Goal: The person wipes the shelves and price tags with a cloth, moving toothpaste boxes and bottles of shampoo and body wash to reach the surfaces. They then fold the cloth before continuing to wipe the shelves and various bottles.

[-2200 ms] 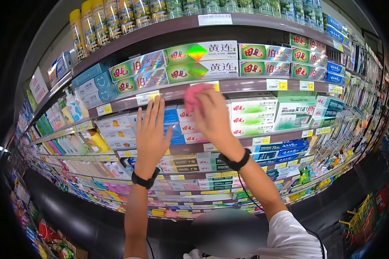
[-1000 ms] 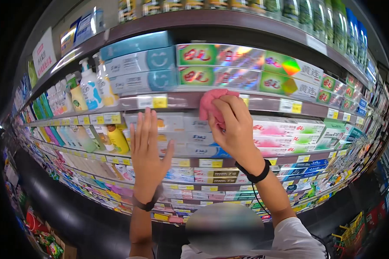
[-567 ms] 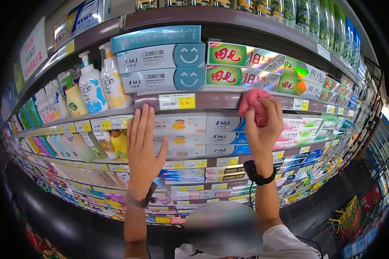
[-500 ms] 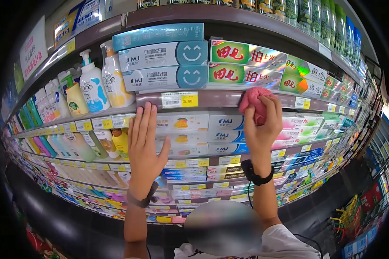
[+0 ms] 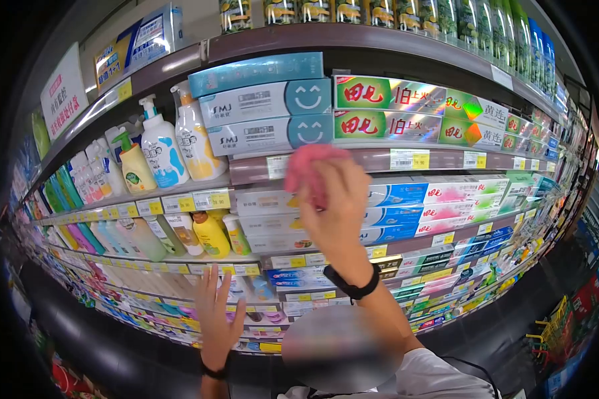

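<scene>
My right hand (image 5: 339, 203) is closed around a pink cloth (image 5: 307, 174), which is pressed to the shelf edge (image 5: 373, 159) and covers part of a price label. Just above it are stacked SMJ toothpaste boxes (image 5: 259, 136), white and teal with a smile mark. Green and red toothpaste boxes (image 5: 387, 110) stand to the right on that shelf. My left hand (image 5: 216, 312) hangs lower, fingers spread and holding nothing, in front of the lower shelves. Behind my right hand, more toothpaste boxes (image 5: 393, 194) are partly hidden.
Pump bottles (image 5: 163, 149) stand left of the toothpaste, with a yellow bottle (image 5: 210, 236) one shelf down. Canned and bottled products (image 5: 406, 16) line the top shelf. A yellow rack (image 5: 549, 329) stands on the dark floor at right.
My right hand has slid left along the shelf edge with the cloth, from below the green boxes to below the SMJ boxes. My left hand has dropped away from the shelf edge.
</scene>
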{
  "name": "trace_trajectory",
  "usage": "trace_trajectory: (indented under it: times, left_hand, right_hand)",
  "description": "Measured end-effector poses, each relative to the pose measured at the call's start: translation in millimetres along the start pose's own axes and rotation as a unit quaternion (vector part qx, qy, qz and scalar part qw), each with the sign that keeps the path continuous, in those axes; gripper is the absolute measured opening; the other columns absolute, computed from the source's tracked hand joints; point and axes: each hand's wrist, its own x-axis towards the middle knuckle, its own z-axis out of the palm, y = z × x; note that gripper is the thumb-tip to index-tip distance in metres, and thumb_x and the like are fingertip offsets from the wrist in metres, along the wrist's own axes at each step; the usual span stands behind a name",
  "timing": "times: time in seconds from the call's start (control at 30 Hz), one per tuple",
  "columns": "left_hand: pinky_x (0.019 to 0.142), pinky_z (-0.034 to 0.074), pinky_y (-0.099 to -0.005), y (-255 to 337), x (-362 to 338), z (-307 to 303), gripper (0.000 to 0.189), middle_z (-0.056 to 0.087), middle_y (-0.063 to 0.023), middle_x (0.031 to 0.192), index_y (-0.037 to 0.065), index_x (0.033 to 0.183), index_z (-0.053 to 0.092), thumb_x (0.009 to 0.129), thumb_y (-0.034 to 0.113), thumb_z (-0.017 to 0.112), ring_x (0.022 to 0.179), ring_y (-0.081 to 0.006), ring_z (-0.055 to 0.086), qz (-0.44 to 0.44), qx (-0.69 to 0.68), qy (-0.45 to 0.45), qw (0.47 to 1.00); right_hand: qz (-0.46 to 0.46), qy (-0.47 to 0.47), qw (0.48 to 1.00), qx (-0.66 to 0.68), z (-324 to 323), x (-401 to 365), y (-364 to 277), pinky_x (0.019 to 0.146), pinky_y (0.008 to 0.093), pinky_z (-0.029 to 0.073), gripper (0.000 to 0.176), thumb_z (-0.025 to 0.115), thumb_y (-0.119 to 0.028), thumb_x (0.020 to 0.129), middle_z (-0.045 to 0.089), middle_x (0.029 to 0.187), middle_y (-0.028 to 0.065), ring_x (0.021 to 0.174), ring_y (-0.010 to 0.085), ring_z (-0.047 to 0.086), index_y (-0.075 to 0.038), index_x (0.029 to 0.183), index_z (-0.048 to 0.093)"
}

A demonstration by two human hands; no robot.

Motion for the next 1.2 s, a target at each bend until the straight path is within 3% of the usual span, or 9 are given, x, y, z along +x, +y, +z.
trace_trajectory:
  times: [0.1, 0.23, 0.4, 0.47, 0.87, 0.97, 1.07, 1.1, 1.2]
  left_hand:
    - [0.130, 0.027, -0.0620, -20.7, -102.5, 10.8, 0.069, 0.047, -0.0251, 0.170, 0.006, 0.164, 0.052, 0.098, 0.015, 0.075, 0.158, -0.0491, 0.041, -0.128, -0.046, -0.101, 0.986]
    - [0.130, 0.028, -0.0620, -32.5, -214.8, 20.4, 0.076, 0.049, -0.0253, 0.168, 0.007, 0.167, 0.048, 0.097, 0.013, 0.075, 0.157, -0.0484, 0.042, -0.228, -0.052, -0.157, 0.959]
    - [0.127, 0.033, -0.0592, -28.5, -224.2, 27.1, 0.074, 0.056, -0.0243, 0.161, 0.006, 0.164, 0.050, 0.095, 0.013, 0.075, 0.150, -0.0479, 0.049, -0.180, -0.067, -0.120, 0.974]
    - [0.125, 0.036, -0.0583, -36.1, -228.4, 45.1, 0.070, 0.060, -0.0236, 0.156, 0.006, 0.161, 0.053, 0.096, 0.014, 0.076, 0.146, -0.0467, 0.053, -0.215, -0.071, -0.151, 0.962]
    - [0.124, 0.037, -0.0578, -22.6, -256.6, 70.2, 0.057, 0.067, -0.0186, 0.148, 0.008, 0.154, 0.060, 0.100, 0.018, 0.073, 0.140, -0.0412, 0.058, -0.260, -0.143, -0.212, 0.931]
    - [0.116, 0.046, -0.0552, -24.3, -242.5, 68.7, 0.043, 0.073, -0.0191, 0.134, 0.007, 0.143, 0.068, 0.102, 0.017, 0.072, 0.130, -0.0425, 0.064, -0.227, -0.099, -0.174, 0.953]
    - [0.095, 0.057, -0.0504, -46.7, -241.2, 78.1, 0.024, 0.077, -0.0200, 0.114, 0.004, 0.124, 0.076, 0.102, 0.013, 0.073, 0.108, -0.0430, 0.072, -0.263, -0.156, -0.193, 0.932]
    - [0.076, 0.059, -0.0469, -42.3, -232.5, 80.5, 0.011, 0.076, -0.0195, 0.097, 0.001, 0.104, 0.077, 0.099, 0.011, 0.078, 0.086, -0.0414, 0.073, -0.263, -0.186, -0.122, 0.939]
    - [0.073, 0.059, -0.0454, -35.2, -208.4, 72.4, 0.014, 0.076, -0.0187, 0.095, 0.000, 0.099, 0.076, 0.097, 0.013, 0.081, 0.081, -0.0390, 0.073, -0.285, -0.188, -0.153, 0.927]
  right_hand:
    - [0.020, 0.053, 0.998, -0.033, 1.5, -0.2, 5.4, 0.086, 0.0491, 0.047, 0.042, 0.081, -0.002, 0.078, 0.066, 0.116, 0.0142, 0.101, 0.0375, 0.063, -0.002, 0.119, 0.070]
    - [-0.005, 0.012, 1.000, 0.020, 38.8, -6.5, -29.2, 0.088, 0.0491, 0.047, 0.046, 0.080, -0.001, 0.076, 0.066, 0.116, 0.0149, 0.101, 0.0372, 0.063, -0.001, 0.121, 0.069]
    - [0.005, -0.063, 0.995, 0.081, 80.6, -8.7, -70.2, 0.092, 0.0475, 0.047, 0.050, 0.081, -0.003, 0.073, 0.063, 0.120, 0.0151, 0.108, 0.0368, 0.061, -0.001, 0.122, 0.069]
    - [0.009, -0.079, 0.992, 0.094, 80.9, -11.2, -76.2, 0.093, 0.0477, 0.047, 0.050, 0.081, -0.003, 0.073, 0.063, 0.121, 0.0152, 0.109, 0.0371, 0.061, -0.002, 0.122, 0.069]
    - [0.092, 0.022, 0.995, 0.032, -3.0, -2.2, 3.8, 0.097, 0.0488, 0.052, 0.035, 0.080, -0.001, 0.085, 0.066, 0.119, 0.0187, 0.114, 0.0425, 0.065, -0.001, 0.119, 0.070]
    - [0.063, 0.011, 0.997, 0.035, 10.4, -3.2, 0.4, 0.097, 0.0489, 0.052, 0.036, 0.080, 0.000, 0.085, 0.065, 0.120, 0.0192, 0.114, 0.0427, 0.065, -0.001, 0.120, 0.070]
    - [0.023, -0.005, 0.999, 0.044, 34.3, -2.7, -17.7, 0.097, 0.0493, 0.051, 0.041, 0.081, 0.000, 0.083, 0.064, 0.120, 0.0192, 0.113, 0.0425, 0.064, -0.001, 0.122, 0.070]
    - [0.013, -0.013, 0.998, 0.055, 43.9, -2.6, -24.5, 0.096, 0.0495, 0.051, 0.042, 0.081, 0.000, 0.082, 0.064, 0.119, 0.0189, 0.112, 0.0423, 0.064, -0.001, 0.122, 0.069]
    - [-0.019, -0.020, 0.997, 0.069, 67.4, -1.7, -40.9, 0.094, 0.0489, 0.052, 0.041, 0.082, -0.001, 0.083, 0.065, 0.118, 0.0186, 0.110, 0.0411, 0.065, 0.000, 0.122, 0.069]
